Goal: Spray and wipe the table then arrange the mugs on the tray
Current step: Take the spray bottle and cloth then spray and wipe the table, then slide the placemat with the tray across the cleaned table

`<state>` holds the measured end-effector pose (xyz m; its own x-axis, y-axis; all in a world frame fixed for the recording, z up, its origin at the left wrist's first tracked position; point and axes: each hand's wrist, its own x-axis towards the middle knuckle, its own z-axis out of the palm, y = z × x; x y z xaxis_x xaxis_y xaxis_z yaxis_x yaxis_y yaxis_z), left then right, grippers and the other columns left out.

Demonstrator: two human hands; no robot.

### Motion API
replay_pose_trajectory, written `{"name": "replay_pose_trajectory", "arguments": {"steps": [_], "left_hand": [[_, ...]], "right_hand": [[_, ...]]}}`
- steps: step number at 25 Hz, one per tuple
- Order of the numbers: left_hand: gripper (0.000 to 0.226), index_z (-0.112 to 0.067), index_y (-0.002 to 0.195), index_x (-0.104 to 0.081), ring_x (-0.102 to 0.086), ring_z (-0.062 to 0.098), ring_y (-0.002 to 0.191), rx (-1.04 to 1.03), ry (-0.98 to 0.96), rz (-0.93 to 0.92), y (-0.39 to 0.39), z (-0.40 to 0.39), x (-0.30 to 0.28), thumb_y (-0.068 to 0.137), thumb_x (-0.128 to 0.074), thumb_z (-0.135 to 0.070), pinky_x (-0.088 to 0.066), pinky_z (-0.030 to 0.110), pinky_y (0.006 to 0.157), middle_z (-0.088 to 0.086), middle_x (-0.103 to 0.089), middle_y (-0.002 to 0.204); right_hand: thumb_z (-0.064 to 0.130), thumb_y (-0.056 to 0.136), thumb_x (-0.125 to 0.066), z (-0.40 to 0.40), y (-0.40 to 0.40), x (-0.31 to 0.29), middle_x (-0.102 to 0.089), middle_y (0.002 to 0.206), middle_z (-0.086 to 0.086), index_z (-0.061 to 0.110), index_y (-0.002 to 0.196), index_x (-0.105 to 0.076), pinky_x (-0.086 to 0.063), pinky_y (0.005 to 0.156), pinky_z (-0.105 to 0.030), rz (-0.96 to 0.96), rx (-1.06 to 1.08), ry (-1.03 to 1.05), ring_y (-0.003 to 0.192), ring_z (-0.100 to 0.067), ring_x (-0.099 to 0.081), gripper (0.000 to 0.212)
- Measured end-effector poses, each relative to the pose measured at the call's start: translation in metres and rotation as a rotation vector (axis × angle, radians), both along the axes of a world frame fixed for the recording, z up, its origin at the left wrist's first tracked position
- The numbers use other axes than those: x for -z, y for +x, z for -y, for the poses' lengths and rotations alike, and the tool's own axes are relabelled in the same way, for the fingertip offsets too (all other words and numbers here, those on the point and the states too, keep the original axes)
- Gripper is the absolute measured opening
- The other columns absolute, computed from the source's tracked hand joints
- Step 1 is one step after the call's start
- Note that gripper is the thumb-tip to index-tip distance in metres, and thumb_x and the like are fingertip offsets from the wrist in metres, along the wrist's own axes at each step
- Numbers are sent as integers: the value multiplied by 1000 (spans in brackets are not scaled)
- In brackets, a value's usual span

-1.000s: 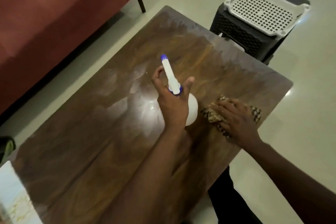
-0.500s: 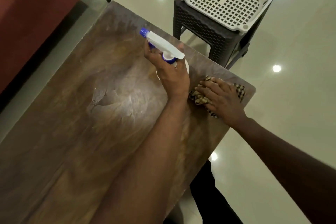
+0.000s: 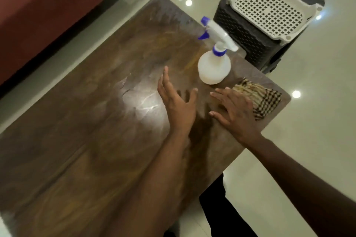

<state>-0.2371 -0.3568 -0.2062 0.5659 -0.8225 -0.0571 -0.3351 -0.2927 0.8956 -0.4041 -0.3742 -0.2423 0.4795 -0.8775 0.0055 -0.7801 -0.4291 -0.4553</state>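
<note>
Plainly, the left hand (image 3: 178, 106) hovered over the dark brown wooden worktop (image 3: 81, 140) with its fingers straight and spread, gripping nothing; whether it touched the wood could not be told. Just beside it, toward the person's right, the right hand (image 3: 234, 110) lay palm down with its fingers loosely extended, its far side resting on the near edge of a crumpled brown-and-cream checked cloth (image 3: 262, 98). No finger curled visibly around that cloth. The cloth sat on the worktop's right corner, close to the edge.

Beyond both hands, a little farther from the person and between them in line, stood a white plastic spray bottle with a blue nozzle, blue trigger and blue collar (image 3: 214, 63). It stood upright on the worktop, apart from the left hand's fingertips, and its spray head pointed away toward the far left. To the left of the left hand, a bright glare lay on the worktop's surface.

Past the bottle, off the worktop, a white perforated plastic tray (image 3: 269, 7) rested on top of a black woven-pattern plastic stool (image 3: 242, 32) on the pale glossy tiled floor (image 3: 317, 121). Far off to the left of the hands, a dull red upholstered sofa (image 3: 48, 5) stood along the worktop's long side.
</note>
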Motion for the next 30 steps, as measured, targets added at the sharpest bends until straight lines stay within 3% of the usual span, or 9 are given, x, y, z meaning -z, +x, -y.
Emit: {"name": "replay_pose_trajectory", "arguments": {"steps": [3,6,10,14,18,21,23,26,30], "left_hand": [[74,-25,148,-33,-32,15,138,3,48,112,57,-71,-8,85,-70,-21,-21,-5,93,7,-30,154],[65,-20,141,-44,-36,15,134,-63,152,259,134,-174,-20,83,-73,-19,-25,6,102,9,-38,149],[52,-13,133,-54,-39,4,124,-197,197,275,225,-317,-46,84,-71,-14,-21,-1,101,13,-48,139],[40,-13,126,-59,-48,21,128,-395,269,304,317,-464,-76,87,-68,-11,-40,36,108,10,-52,133],[37,-7,120,-63,-52,27,120,-659,259,493,386,-565,-94,84,-69,-10,-42,34,103,16,-55,126],[32,-4,119,-62,-52,24,115,-932,225,537,432,-634,-88,87,-63,-10,-40,29,99,16,-57,120],[29,-2,120,-60,-53,30,113,-1083,251,408,456,-671,-69,91,-58,-5,-42,35,96,19,-57,118],[33,1,128,-55,-51,41,117,-1042,431,204,478,-690,-27,95,-51,-4,-42,46,97,25,-53,127],[44,-4,137,-46,-50,38,120,-899,695,158,496,-705,15,96,-53,-18,-44,48,96,21,-50,135]], "right_hand": [[49,88,-47,-45,63,-19,-55,134,0,25,131,-51,-28,103,-39,86,-58,-21,128,-20,-45,50],[44,85,-55,-113,156,-41,-59,129,-2,22,126,-58,-35,97,-41,164,-204,48,123,-22,-51,46],[34,87,-64,-220,275,-57,-58,129,-2,21,125,-58,-35,101,-44,199,-437,195,124,-23,-50,41],[30,88,-64,-345,403,-67,-56,132,-3,19,128,-56,-31,106,-40,169,-723,308,126,-23,-48,42],[34,91,-58,-440,502,-69,-57,129,-2,21,126,-54,-35,97,-32,259,-900,320,119,-20,-51,38],[25,93,-56,-473,562,-56,-53,131,-7,15,131,-47,-37,93,-28,245,-838,390,118,-22,-50,40],[18,94,-56,-481,592,-40,-50,130,-15,7,133,-43,-38,91,-29,142,-749,441,117,-27,-49,43],[9,91,-54,-492,616,-20,-49,123,-23,1,130,-41,-44,88,-43,-37,-697,423,111,-38,-51,42],[5,86,-55,-520,634,-5,-51,119,-25,3,141,-25,-46,87,-52,-25,-535,453,106,-40,-52,63]]}}
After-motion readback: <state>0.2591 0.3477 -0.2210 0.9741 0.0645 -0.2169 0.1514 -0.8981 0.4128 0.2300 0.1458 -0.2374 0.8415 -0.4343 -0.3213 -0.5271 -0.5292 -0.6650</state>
